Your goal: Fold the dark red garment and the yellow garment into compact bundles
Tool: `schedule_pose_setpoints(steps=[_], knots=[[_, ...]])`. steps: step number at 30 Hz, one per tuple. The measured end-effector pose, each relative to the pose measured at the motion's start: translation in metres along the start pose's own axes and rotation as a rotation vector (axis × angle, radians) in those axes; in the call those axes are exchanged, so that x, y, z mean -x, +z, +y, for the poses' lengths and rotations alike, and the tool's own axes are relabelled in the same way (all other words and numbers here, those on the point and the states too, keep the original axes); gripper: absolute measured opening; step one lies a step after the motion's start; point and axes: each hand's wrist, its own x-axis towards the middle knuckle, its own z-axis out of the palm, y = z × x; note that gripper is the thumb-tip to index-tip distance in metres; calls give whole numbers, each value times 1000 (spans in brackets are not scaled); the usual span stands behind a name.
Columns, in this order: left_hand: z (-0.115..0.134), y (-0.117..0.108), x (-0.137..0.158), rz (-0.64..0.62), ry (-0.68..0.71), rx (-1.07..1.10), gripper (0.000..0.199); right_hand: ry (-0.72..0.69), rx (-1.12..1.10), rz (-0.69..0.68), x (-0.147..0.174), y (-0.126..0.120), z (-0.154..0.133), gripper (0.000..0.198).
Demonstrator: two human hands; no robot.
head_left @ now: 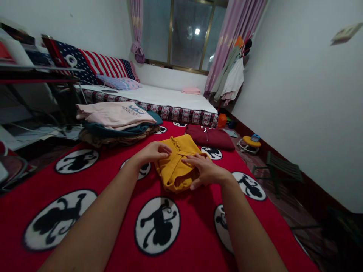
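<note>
A yellow garment [177,168] with a ruffled trim lies folded into a compact bundle on the red blanket [119,230]. My left hand [153,153] is at the garment's upper left edge, its fingers stretched toward the cloth and slightly curved. On the right side, my right hand [205,170] rests on the folded cloth with thumb and fingers apart. Neither hand has a visible grip on the fabric. Just behind the bundle lies a folded dark red garment [211,138] with a zipper.
A stack of folded clothes topped by a pale pink shirt [113,115] sits at the back left. Beyond the blanket stands a bed [167,94] under the window. A desk [36,77] is on the left; a yellow stool [251,142] and a dark folding stool [283,164] stand along the right wall.
</note>
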Motion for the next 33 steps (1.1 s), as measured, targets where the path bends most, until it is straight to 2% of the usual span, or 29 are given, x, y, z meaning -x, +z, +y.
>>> schedule_pose_setpoints(steps=[2, 5, 7, 10, 11, 12, 14, 17, 23, 28, 31, 33], knots=[[-12, 1, -6, 194, 20, -126, 35, 32, 51, -42, -2, 5, 0, 95], [-27, 3, -12, 539, 2, -373, 45, 1, -43, -45, -6, 4, 4, 70], [-35, 6, -14, 657, -40, -464, 59, 45, -162, 91, -10, 2, 10, 51], [-43, 12, -15, 619, -127, -486, 77, 265, -145, 481, -17, 2, 22, 47], [-44, 14, -15, 592, -142, -489, 80, 352, -80, 566, -19, 4, 26, 50], [-45, 16, -15, 566, -149, -495, 82, 434, -14, 591, -20, 6, 30, 55], [-46, 18, -15, 529, -153, -508, 85, 548, 61, 501, -20, 11, 35, 66], [-47, 20, -16, 495, -148, -521, 89, 576, 49, 349, -19, 19, 37, 65], [-42, 20, -13, 501, -184, -529, 102, 536, 2, 308, -23, 20, 34, 60], [-23, 24, -9, 530, -363, -547, 113, 476, -19, 269, -20, 14, 39, 51], [-15, 31, -10, 488, -426, -503, 108, 429, -78, 251, -20, 13, 37, 47], [-13, 35, -12, 430, -359, -413, 101, 418, -129, 230, -22, 13, 28, 40]])
